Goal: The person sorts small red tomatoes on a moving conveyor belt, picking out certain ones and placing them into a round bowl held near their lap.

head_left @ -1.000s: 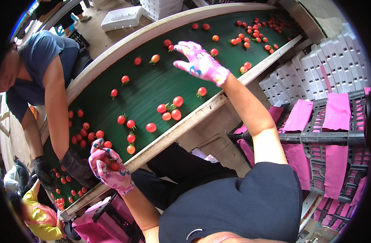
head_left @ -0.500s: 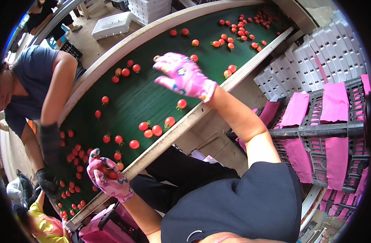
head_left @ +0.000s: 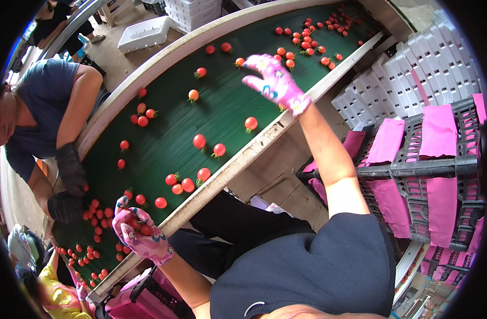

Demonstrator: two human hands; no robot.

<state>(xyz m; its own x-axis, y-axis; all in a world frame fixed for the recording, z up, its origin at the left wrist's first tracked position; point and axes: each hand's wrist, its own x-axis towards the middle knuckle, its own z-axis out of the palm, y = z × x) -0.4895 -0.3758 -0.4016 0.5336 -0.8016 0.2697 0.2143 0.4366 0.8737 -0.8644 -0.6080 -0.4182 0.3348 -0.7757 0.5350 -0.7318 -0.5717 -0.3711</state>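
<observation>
My left hand (head_left: 142, 234), in a pink flowered glove, is at the near edge of the green conveyor belt (head_left: 164, 141). Its fingers curl around several small red tomatoes (head_left: 146, 230). My right hand (head_left: 277, 85), gloved the same way, reaches over the upper part of the belt with thumb and fingers apart and nothing visible in it. An orange-red tomato (head_left: 239, 62) lies just past its fingertips. Between my two hands, loose tomatoes (head_left: 187, 184) with green stems are scattered on the belt. A denser group (head_left: 97, 215) lies left of my left hand.
Across the belt, a co-worker's dark-gloved hands (head_left: 70, 173) are at the tomatoes. White crates (head_left: 413, 74) and black crates with pink strips (head_left: 419, 159) are stacked at my right. A pale rail (head_left: 227, 170) borders the belt. Another person in yellow (head_left: 63, 297) is at lower left.
My right hand has moved right and up, away from the belt's middle. Tomatoes on the belt have shifted left and downward. My left hand stays nearly still; the co-worker's gloves have moved.
</observation>
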